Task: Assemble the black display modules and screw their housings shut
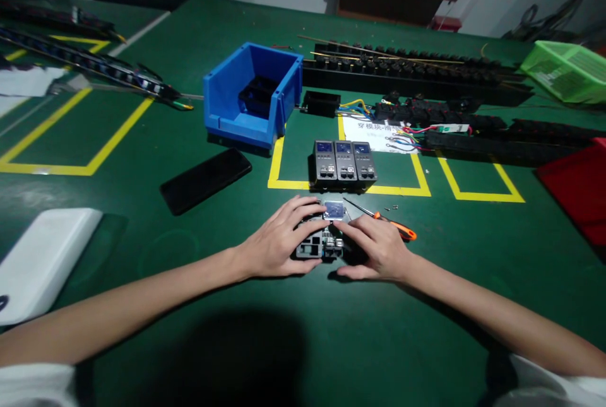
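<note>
Left fingers [311, 228] clasp, parted right fingers [354, 235] touch the module [330, 238].

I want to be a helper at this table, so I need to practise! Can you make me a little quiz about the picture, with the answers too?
1. How many grey screen modules stand side by side, just beyond the exposed circuit board?

2. True or false: the orange-and-black screwdriver lies to the right of the circuit board.

3. Which of these lies nearest the blue bin?
A) the red box
B) the black smartphone
C) the green mesh basket

Key:
1. Three
2. True
3. B
</note>
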Demonstrator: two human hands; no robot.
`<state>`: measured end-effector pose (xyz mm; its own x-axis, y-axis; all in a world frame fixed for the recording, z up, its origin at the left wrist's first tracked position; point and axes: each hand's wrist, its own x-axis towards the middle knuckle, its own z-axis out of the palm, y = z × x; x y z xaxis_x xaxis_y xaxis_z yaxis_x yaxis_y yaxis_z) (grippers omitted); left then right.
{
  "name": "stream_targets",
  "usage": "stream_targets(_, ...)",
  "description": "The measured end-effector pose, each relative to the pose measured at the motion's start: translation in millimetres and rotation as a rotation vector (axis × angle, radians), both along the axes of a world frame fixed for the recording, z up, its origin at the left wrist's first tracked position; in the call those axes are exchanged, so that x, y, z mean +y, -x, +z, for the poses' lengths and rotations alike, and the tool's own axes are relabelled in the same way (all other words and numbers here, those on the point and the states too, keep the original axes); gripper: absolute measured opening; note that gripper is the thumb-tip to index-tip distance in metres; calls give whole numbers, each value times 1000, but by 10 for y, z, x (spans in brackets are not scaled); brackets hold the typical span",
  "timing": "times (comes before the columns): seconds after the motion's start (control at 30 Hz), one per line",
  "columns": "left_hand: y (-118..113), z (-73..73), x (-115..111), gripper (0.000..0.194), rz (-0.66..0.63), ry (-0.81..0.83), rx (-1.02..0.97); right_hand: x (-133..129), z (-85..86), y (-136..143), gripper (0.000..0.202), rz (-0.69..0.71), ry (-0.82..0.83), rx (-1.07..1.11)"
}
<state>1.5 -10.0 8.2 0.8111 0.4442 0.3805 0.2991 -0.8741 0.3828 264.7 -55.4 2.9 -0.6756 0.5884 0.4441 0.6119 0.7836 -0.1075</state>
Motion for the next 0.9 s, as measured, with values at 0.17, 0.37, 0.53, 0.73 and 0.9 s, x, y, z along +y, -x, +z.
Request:
stream_targets(0.17,6,-21,9,52,-3,16,-14,-3,-7,21,62,-38,20,-7)
stream_targets(0.37,25,-37,3,55,-10,19,14,-8,-2,64,56,-31,45,6)
stream_targets(0.53,29,-22,-1,54,-5,50,-4,2,-6,64,62,-49,43,-42)
stream_targets(0.73,34,-30,-4,53,-7,42,3,21,1,60,57,-18,74,-27)
stream_targets(0.9,40,-31,-6,57,-7,30,20,12,-26,66,57,-25,42,-47)
